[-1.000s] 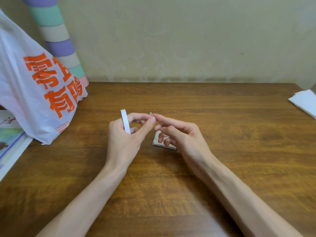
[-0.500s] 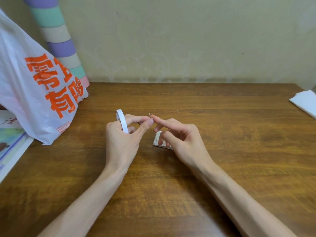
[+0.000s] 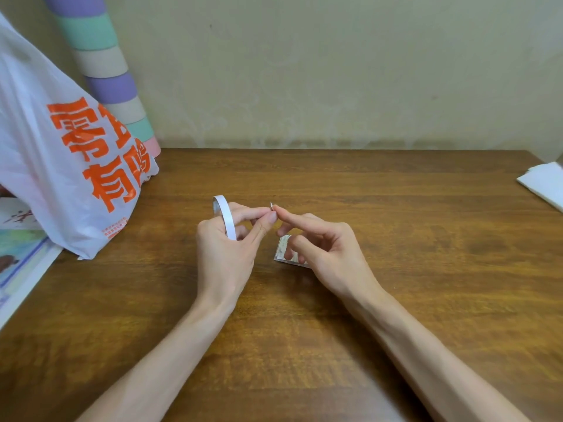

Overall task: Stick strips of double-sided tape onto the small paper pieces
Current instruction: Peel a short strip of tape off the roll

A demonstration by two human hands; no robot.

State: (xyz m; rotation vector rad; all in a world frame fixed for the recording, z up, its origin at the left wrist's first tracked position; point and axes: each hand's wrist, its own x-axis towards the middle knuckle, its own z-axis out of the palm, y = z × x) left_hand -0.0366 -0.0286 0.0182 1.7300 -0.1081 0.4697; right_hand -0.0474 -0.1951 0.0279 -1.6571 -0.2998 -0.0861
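While the tape roll [image 3: 224,217] is held in the left hand [image 3: 225,254] with the free tape end [image 3: 271,206] pinched between thumb and forefinger, the small paper piece [image 3: 282,249] is found flat on the table [image 3: 426,269] just under the right hand [image 3: 323,248], whose stretched forefinger seemingly touches that end

On my feed the only legible writing is on the white plastic bag [image 3: 45,166] at the left: 4 large orange Chinese characters in 2 rows, 零食 above 有鸣, the second one creased. Fine orange print near the bag's lower edge is too small to read. The printed sheet [image 3: 18,260] beside it and the small paper piece [image 3: 281,249] give me nothing readable.
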